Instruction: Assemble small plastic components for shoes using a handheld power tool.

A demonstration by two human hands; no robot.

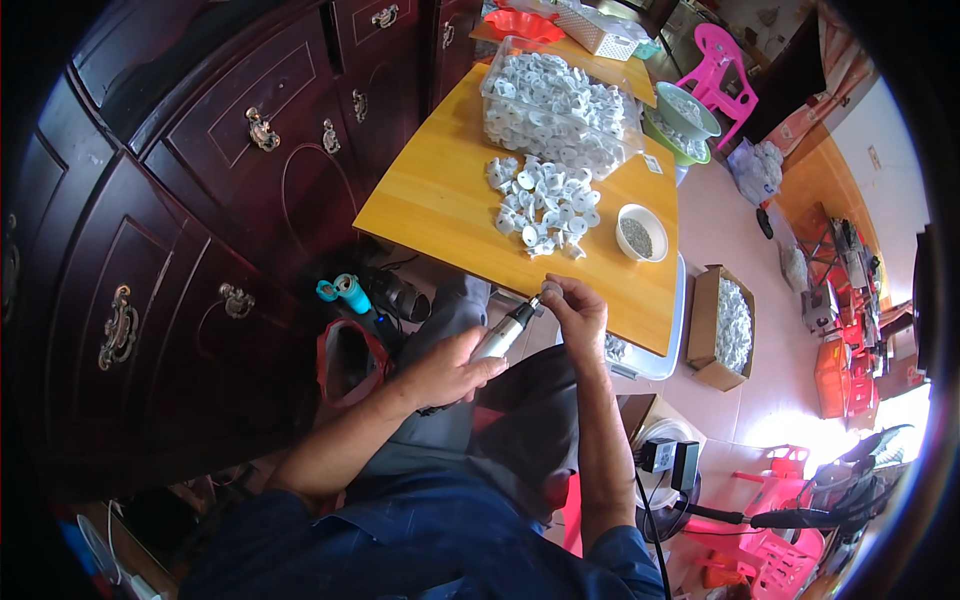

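Note:
My left hand (450, 372) is wrapped round the silver body of an electric screwdriver (499, 338), whose black nose and thin bit point up and away toward the table edge. At the tip of the bit, my right hand (577, 310) is closed in a pinch. Whatever sits between its fingertips is too small and covered to name. Just beyond, a loose pile of white plastic parts (545, 200) lies on the yellow wooden table (440, 190). To the right of the pile stands a white bowl (641, 233) of small grey metal pieces.
A clear bin (560, 105) heaped with similar white parts stands farther back on the table. On the floor to the right is a cardboard box (720, 330) of white parts. Dark wooden cabinets (260, 180) line the left. A pink chair (718, 75) stands behind.

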